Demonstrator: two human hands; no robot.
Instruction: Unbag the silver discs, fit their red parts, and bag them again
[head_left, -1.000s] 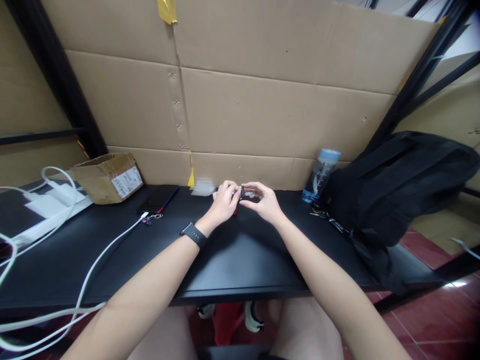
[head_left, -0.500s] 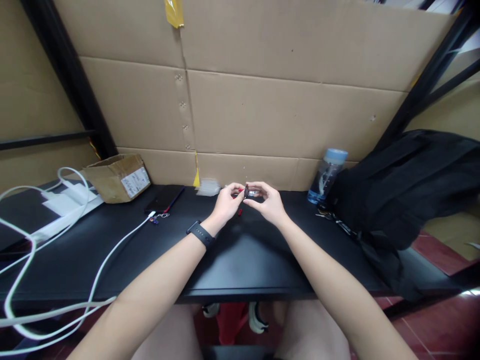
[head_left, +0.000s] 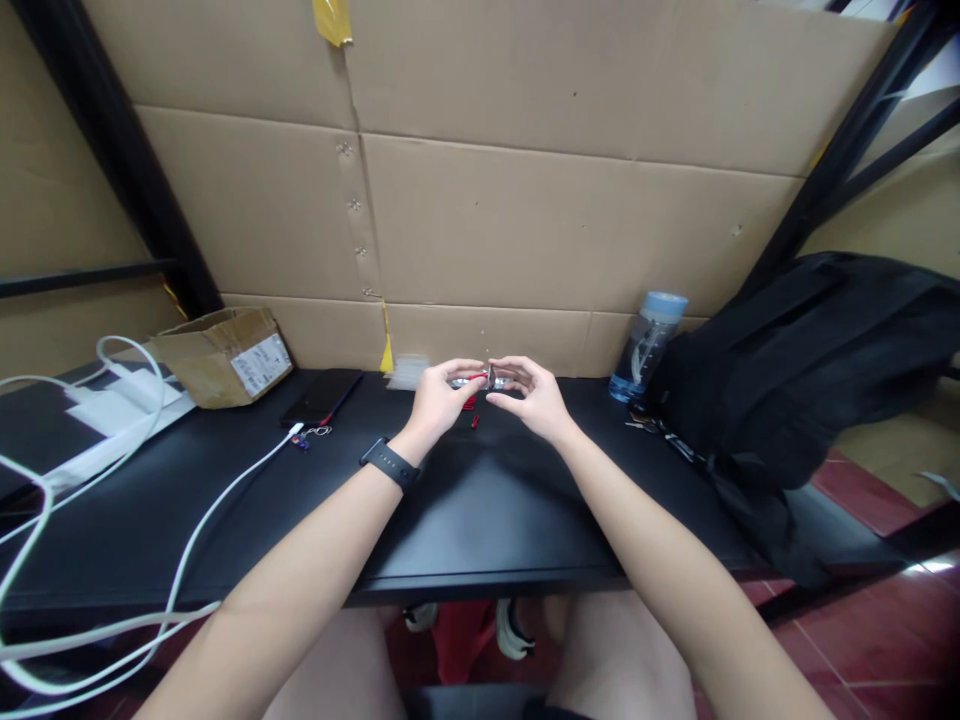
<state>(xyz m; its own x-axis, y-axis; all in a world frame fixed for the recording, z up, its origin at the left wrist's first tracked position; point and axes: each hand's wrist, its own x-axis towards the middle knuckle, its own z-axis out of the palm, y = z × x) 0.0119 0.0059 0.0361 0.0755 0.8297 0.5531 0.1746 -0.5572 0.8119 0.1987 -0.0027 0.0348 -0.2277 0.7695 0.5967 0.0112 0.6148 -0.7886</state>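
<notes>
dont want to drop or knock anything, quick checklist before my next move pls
1. Left hand on the small shiny thing: ok, fingers closed at its left end.
2. Right hand on it too: ok, thumb and fingers around the other end.
3. Its parts lined up: cannot tell, too small and partly covered by fingers.
4. Small red piece out of the way: not ok, lies on the table close to the hands.
5. White cable free of the left forearm: cannot tell, they overlap in view.
6. Bottle away from the right hand: ok, a gap between them.
</notes>
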